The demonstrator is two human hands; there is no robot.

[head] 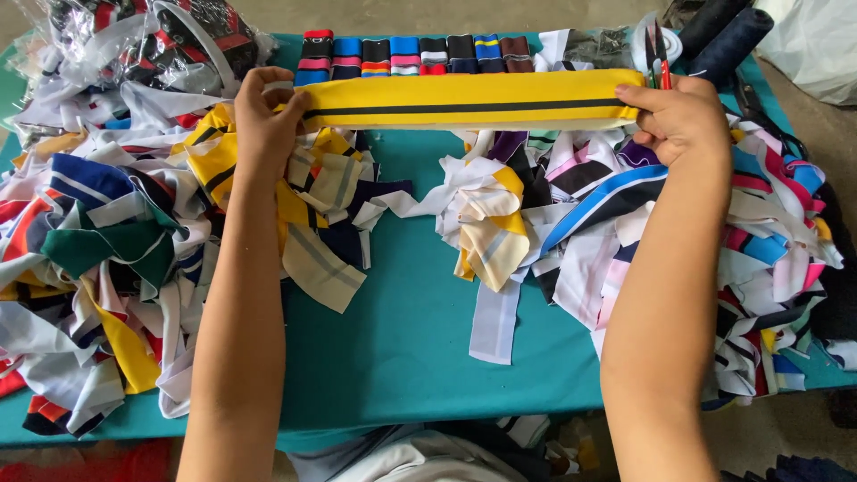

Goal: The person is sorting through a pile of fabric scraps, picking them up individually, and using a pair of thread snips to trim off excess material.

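Up at twelve o'clock, a yellow knit band [464, 101] with a black stripe along its middle is stretched flat between both hands. The left hand [263, 112] is clamped on its end at ten o'clock, fingers curled over the top edge; the right hand [683, 116] pinches the other end at two o'clock, and a small pair of red-handled snips [659, 55] shows just above it. Behind the band a row of folded striped bands [415, 55] lies side by side on the teal counter [402, 339]. Loose heaps of striped collar strips [98, 250] spread from nine o'clock and another heap [759, 259] from three. At eleven o'clock a clear plastic bag [170, 40] holds more red, black and white striped pieces
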